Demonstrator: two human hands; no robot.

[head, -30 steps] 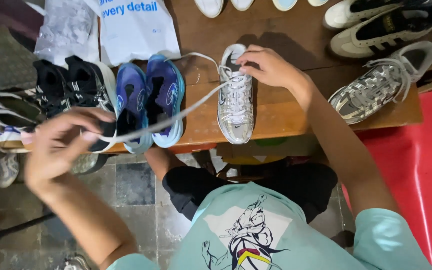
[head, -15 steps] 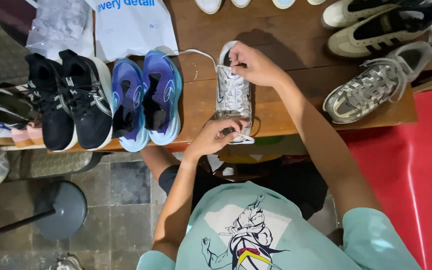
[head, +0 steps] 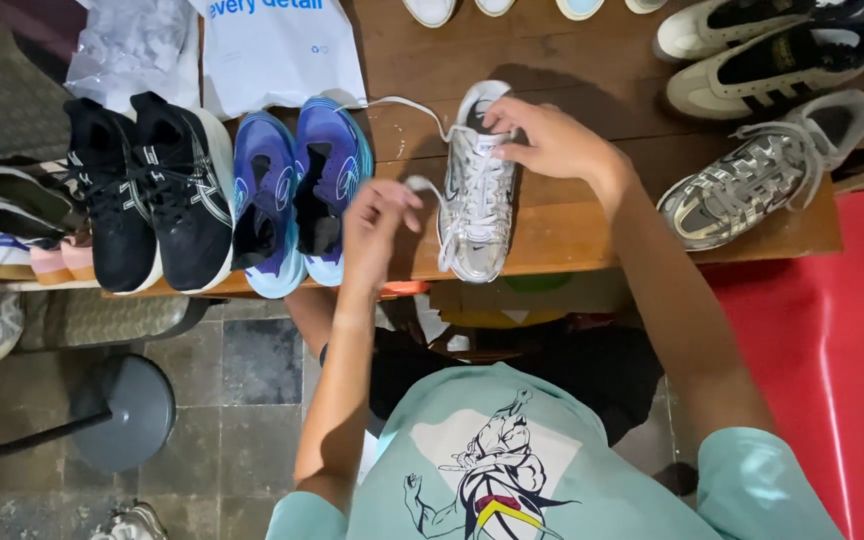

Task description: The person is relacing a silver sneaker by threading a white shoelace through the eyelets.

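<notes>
A silver sneaker stands on the wooden table, toe pointing toward me. My right hand rests on its tongue and collar, holding it steady. My left hand is just left of the shoe, its fingers pinched on a loop of the white lace. Another stretch of white lace runs from the shoe's collar off to the upper left over the table.
A blue sneaker pair and a black pair stand left of the silver shoe. Its silver mate lies at right, cream-and-black shoes behind. A white bag lies at the back. A red surface is at right.
My left hand came back from far left, where it drew the lace out taut, first to the shoe's toe and now to a lace loop beside the shoe. The right hand stayed on the collar.
</notes>
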